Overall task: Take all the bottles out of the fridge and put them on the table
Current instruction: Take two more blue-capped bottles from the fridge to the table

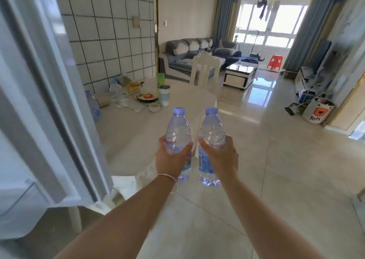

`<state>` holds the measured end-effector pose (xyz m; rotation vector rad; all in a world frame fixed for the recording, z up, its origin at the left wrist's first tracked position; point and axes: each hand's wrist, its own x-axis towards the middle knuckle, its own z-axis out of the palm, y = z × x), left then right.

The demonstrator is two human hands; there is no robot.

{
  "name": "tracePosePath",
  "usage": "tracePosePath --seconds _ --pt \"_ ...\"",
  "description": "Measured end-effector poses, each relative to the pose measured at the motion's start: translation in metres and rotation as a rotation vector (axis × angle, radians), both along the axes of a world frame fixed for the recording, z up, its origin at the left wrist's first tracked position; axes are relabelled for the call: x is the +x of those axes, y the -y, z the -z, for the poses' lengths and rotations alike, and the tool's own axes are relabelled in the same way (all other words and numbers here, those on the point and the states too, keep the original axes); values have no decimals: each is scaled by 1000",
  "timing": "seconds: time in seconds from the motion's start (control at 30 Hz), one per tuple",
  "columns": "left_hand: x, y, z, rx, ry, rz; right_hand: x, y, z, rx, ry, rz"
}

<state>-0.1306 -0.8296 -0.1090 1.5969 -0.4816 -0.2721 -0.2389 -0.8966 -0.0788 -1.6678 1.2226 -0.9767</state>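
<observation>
Head view looks down my two outstretched arms, with the open fridge door (45, 92) filling the left edge, blurred. On the far left of the table (138, 132), against the tiled wall, stands another clear bottle (92, 106), upright, blue-tinted; how full it is I cannot tell. Near it lie a plate (147, 97) with something red on it, a small white bowl (154, 107) and a pale lidded tumbler (164, 95) (their contents are too blurred to read).

My left hand (173, 158) grips the left bottle (177, 134) around its labelled middle, fingers and thumb wrapped round it, a thin bracelet at the wrist. It is upright, capped in light blue, and seems nearly full of clear water. My right hand (220, 157) holds the right bottle (212, 140) the same way, upright and capped, also holding clear water. Both bottles are in the air at the table's near corner, just beside each other, not touching the tabletop.

Past the table stand a white chair (204, 69), a grey sofa (189, 55), a glossy coffee table (240, 73) and a red stool (275, 61) on pale tiled floor. At the right wall sits a white toy bin (317, 113).
</observation>
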Motion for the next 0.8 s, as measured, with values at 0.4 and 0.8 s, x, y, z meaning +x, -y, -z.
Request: tracePosePath --seconds 0.4,0.8 --pt "186 144 21 50 -64 -378 210 181 16 44 -79 -274" --pt "390 216 61 174 -104 -820 468 288 67 209 -111 -810"
